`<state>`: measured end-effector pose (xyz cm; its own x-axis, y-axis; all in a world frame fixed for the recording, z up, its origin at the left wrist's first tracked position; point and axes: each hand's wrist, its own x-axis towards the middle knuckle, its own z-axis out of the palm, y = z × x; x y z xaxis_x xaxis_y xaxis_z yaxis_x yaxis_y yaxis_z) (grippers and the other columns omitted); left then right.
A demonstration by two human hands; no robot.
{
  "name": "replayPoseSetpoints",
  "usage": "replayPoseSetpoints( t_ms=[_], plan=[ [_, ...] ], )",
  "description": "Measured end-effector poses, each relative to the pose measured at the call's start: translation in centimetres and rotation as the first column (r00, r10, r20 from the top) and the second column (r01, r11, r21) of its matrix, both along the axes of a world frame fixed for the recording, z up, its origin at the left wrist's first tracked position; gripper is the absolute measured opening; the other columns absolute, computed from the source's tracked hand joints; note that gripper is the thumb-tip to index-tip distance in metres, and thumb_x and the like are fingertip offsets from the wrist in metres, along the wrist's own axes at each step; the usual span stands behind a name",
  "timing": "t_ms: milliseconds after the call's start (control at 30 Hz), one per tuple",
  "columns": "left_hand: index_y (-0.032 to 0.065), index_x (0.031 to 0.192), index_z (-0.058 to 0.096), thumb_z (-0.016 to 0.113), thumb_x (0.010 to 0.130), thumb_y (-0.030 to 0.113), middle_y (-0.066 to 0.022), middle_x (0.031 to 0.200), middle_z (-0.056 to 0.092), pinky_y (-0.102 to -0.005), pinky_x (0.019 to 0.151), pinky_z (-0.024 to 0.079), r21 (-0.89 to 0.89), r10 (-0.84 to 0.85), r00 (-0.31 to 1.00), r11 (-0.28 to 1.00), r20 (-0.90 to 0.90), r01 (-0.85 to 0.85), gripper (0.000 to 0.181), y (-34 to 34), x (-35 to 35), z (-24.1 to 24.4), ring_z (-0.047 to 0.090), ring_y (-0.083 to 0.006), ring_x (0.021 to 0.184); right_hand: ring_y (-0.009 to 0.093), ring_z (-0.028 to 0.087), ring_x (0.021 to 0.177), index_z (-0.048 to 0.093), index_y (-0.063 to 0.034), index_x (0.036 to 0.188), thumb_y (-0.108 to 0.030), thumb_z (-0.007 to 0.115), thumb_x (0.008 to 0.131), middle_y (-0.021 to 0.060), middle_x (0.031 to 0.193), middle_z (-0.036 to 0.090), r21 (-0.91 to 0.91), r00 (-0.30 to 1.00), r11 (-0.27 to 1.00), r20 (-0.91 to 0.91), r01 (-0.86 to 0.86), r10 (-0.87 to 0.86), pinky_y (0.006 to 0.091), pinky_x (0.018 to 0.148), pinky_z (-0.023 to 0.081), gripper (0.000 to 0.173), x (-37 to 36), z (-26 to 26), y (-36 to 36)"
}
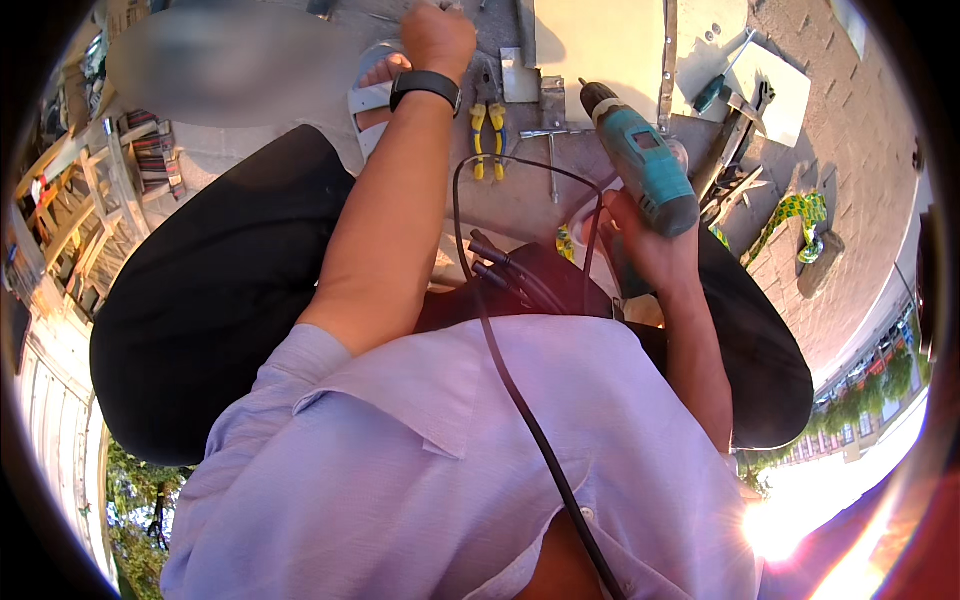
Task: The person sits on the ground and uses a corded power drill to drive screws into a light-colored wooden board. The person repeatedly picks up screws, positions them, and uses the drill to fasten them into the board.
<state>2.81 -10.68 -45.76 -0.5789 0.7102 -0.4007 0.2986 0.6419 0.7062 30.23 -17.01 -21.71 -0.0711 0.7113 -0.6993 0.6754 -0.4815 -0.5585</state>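
My right hand (646, 244) grips the handle of a teal cordless drill (646, 161), whose chuck points up and to the left, over the edge of a pale board (600, 52). My left hand (439, 37), with a black band on the wrist, is stretched forward at the top of the view; its fingers are curled, and what they may hold is hidden. Just right of that wrist lie pliers with yellow and blue handles (487, 139). Beside them on the ground is a T-handle wrench (553, 161). Black cables (517, 274) lie across my lap.
Right of the board are a screwdriver (709, 94), a hammer (744, 109), an adjustable wrench (763, 94) and a white sheet (784, 90). A green and yellow cloth strip (795, 214) lies on the paving. Wooden frames (97, 195) stand far left. A sandalled foot (375, 82) is beside my left wrist.
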Motion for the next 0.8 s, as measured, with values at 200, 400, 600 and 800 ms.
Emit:
replayPoseSetpoints(
  t_ms=[200, 400, 600, 800],
  plan=[
    [-0.0037, 0.107, 0.068, 0.069, 0.094, 0.007, -0.0085, 0.087, 0.071, -0.0276, 0.064, 0.06, -0.021, 0.168, 0.692, 0.976, 0.702, -0.215, 0.017, -1.0, 7.0, 3.5, 0.069, -0.0151, 0.072, 0.016, 0.07, 0.07, 0.065, 0.0023, 0.116, -0.013, 0.077, 0.086, 0.0088, 0.087, 0.071, -0.018, 0.991, 0.994, -0.087, 0.105, -0.106, 0.033, 0.066, 0.054, 0.036, 1.1, -0.7, -0.6],
    [-0.0022, 0.105, 0.065, 0.064, 0.097, 0.002, -0.008, 0.09, 0.069, -0.0284, 0.068, 0.061, -0.286, 0.327, 0.337, 0.944, 0.883, -0.165, 0.009, -2.9, 10.4, 6.5, 0.068, -0.0157, 0.074, 0.015, 0.068, 0.075, 0.064, 0.0014, 0.118, -0.013, 0.078, 0.086, 0.0081, 0.092, 0.07, 0.004, 0.988, 0.994, -0.114, 0.108, -0.107, 0.0332, 0.067, 0.055, 0.038, 1.8, -0.9, -1.4],
    [-0.0014, 0.1, 0.062, 0.063, 0.1, 0.005, -0.008, 0.087, 0.066, -0.0255, 0.062, 0.057, -0.441, 0.426, -0.116, 0.871, 0.897, -0.218, 0.007, -4.1, 10.7, 4.7, 0.062, -0.0147, 0.068, 0.014, 0.067, 0.075, 0.064, 0.0007, 0.118, -0.013, 0.079, 0.085, 0.0073, 0.094, 0.069, 0.031, 0.986, 0.996, -0.15, 0.079, -0.073, 0.0336, 0.066, 0.055, 0.038, 1.8, -0.8, -1.8],
    [0.0013, 0.101, 0.059, 0.064, 0.102, 0.009, -0.0019, 0.083, 0.059, -0.0203, 0.056, 0.053, -0.509, 0.432, -0.355, 0.845, 0.829, -0.161, 0.01, -4.6, 10.4, 4.9, 0.061, -0.0104, 0.07, 0.015, 0.067, 0.073, 0.064, 0.0003, 0.116, -0.013, 0.079, 0.086, 0.0068, 0.092, 0.07, 0.041, 0.99, 0.997, -0.129, 0.065, -0.059, 0.0333, 0.065, 0.055, 0.036, 2.1, -1.2, -2.0]
  ],
)
